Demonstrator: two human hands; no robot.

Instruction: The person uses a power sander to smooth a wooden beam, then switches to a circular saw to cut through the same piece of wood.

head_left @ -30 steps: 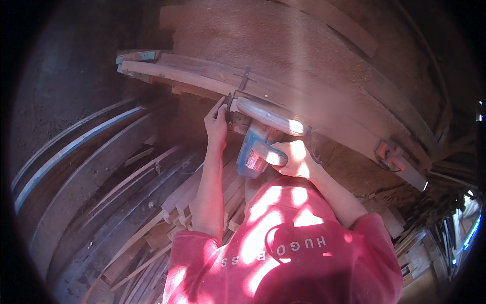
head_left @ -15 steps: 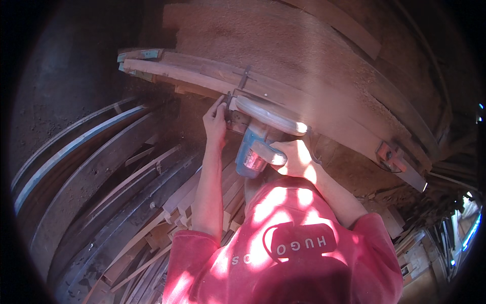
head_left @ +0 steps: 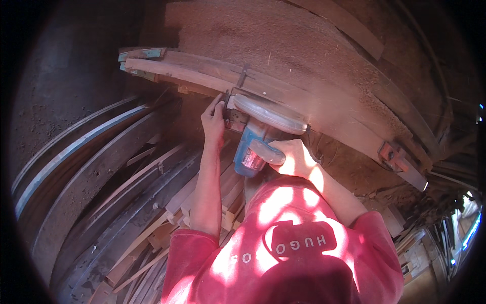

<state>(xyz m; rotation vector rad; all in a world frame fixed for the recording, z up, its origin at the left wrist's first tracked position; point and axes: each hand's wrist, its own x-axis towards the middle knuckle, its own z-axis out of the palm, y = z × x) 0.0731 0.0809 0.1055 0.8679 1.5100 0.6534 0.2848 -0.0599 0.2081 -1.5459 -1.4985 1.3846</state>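
Note:
A blue circular saw point(head_left: 249, 152) with a pale, dusty blade guard point(head_left: 271, 112) rests against a long wooden board point(head_left: 190, 76). My right hand point(head_left: 294, 158) is wrapped around the saw's rear handle. At the saw's front, my left hand point(head_left: 212, 121) pinches the dark edge of its base plate, fingers pointing away from me. A thin metal guide bar point(head_left: 243, 75) sticks out from the base across the board. The guard hides the blade, and dust hangs in the air beyond it.
An orange-handled handsaw point(head_left: 397, 159) lies on the board's right part. Sawdust point(head_left: 243, 35) covers the far surface. Teal-painted wood pieces point(head_left: 136, 63) sit at the board's left end. Long planks point(head_left: 91, 187) lean at the left, and cut timber pieces point(head_left: 147, 253) are heaped near my left arm.
The circular saw and both hands have shifted very slightly to the left along the board. Small chips now fly above the sawdust on the far side.

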